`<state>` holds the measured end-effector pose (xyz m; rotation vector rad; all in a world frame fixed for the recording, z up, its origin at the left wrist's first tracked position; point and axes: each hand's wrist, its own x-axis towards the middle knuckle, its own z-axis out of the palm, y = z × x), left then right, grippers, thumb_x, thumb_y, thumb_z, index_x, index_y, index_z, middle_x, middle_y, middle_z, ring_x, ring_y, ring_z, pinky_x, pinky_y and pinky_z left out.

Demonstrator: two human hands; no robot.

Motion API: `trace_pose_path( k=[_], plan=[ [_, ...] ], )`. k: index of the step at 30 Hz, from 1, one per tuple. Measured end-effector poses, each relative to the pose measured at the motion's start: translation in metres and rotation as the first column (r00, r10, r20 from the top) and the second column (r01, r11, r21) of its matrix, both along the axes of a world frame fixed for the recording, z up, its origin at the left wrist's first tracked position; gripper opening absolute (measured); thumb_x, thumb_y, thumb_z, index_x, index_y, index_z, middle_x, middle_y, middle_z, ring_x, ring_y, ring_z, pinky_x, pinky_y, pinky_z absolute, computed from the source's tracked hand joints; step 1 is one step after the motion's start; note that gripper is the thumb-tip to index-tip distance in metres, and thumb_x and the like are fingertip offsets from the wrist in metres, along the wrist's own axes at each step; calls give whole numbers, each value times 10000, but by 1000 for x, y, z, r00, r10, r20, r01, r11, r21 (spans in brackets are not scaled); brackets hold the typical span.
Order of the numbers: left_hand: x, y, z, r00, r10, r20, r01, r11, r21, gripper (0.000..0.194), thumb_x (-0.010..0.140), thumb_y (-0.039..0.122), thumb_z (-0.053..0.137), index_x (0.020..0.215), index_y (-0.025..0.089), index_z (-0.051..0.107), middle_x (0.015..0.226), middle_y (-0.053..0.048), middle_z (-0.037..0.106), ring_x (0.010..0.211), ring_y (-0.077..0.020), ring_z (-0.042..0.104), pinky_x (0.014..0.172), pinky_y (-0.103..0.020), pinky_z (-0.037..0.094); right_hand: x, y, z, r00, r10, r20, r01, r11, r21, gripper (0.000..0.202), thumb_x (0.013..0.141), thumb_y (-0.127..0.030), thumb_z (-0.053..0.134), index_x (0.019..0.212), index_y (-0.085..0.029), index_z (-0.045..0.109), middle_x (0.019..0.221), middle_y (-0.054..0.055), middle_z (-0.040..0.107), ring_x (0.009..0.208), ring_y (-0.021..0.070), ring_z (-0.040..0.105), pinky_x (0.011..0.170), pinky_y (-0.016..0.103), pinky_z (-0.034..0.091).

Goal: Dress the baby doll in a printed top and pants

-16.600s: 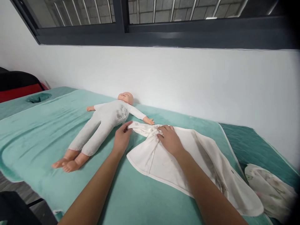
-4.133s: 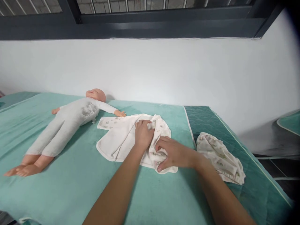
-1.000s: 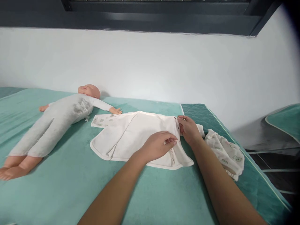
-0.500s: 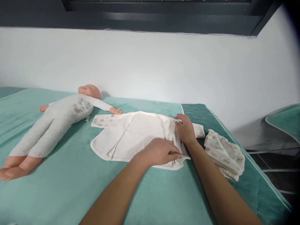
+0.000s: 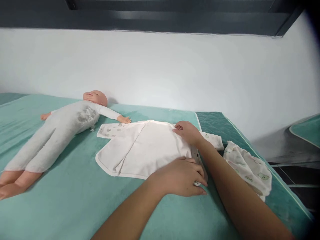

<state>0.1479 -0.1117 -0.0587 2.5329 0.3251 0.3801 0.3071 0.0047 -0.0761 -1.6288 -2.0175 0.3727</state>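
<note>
A white long-sleeved baby shirt lies spread on the green bed, its front flaps parted and small prints on its sleeves. My left hand bends over the lower right corner of the shirt, with a bit of cloth showing between thumb and fingers. Near the neckline, my right hand has its thumb and fingertips close together on the shirt's right side. My right forearm crosses in front of the right sleeve. The fingers partly hide the shirt's right edge.
A baby doll in a white bodysuit lies on its back at the left, one hand near the shirt's left sleeve. A crumpled printed baby garment rests at the right on the quilted green cover. Behind is a white wall.
My right hand has moved left along the shirt's top toward the neckline. My left hand has shifted down and right at the lower corner, and the right flap's edge now lies farther right.
</note>
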Motion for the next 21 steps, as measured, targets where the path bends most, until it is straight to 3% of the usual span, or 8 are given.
trace_pose_path(
  k=[3,6,10,13,15,18,20,21],
  plan=[
    [-1,1,1,1000,-13,-3,13,997,-78,218,913,346,588,1019,228,738,1100,1,746,1070,-183,626,1010,-327,424,-3,12,-7,997,-75,5,75,997,-3,144,887,-337,540,899,-216,616,918,48,675,834,211,602,727,342,465],
    [0,4,2,1000,12,0,-11,986,-168,213,919,318,566,1024,238,734,1049,25,765,1011,-166,662,951,-295,461,-7,9,-10,990,-117,84,110,990,85,202,913,-319,512,1035,-188,604,1049,104,657,945,256,602,804,394,477],
    [-4,5,9,985,158,77,-137,965,-222,237,949,297,517,1017,231,735,1035,19,764,950,-146,681,861,-256,489,-15,-13,-13,970,-1,245,-63,965,256,377,987,-346,401,1266,-144,554,1347,167,563,1250,319,494,1019,472,420],
    [-29,-13,19,883,404,239,-342,902,-262,269,977,307,480,1078,237,720,1062,-9,750,992,-152,671,905,-265,487,-14,-29,-21,950,147,275,-214,949,234,513,1008,-424,348,1385,-101,473,1513,194,424,1406,316,369,1134,489,341],
    [-62,-45,23,754,572,324,-468,813,-346,292,994,317,450,1127,255,703,1065,-21,742,993,-145,671,913,-262,499,-11,-38,-26,945,164,282,-225,953,204,530,1000,-453,360,1387,-113,482,1530,195,406,1432,323,347,1153,527,315],
    [-126,-125,22,512,776,367,-701,625,-344,321,976,358,474,1224,275,662,1006,-50,748,937,-168,691,860,-288,549,-17,-56,-21,984,77,163,-122,950,287,518,998,-465,354,1383,-149,497,1530,170,419,1437,300,354,1173,518,302],
    [-165,-189,19,287,910,298,-894,366,-259,369,955,444,466,1260,333,640,941,-53,746,902,-207,693,771,-327,590,-38,-75,-10,997,37,69,-56,952,300,505,978,-495,397,1364,-192,516,1514,140,449,1408,295,403,1168,502,324],
    [-180,-220,18,146,960,239,-962,194,-194,400,952,500,422,1260,357,634,925,-52,737,882,-215,688,719,-328,602,-54,-87,-3,999,24,40,-35,957,287,476,977,-488,408,1359,-227,520,1521,108,448,1406,282,409,1171,481,329]
  ],
)
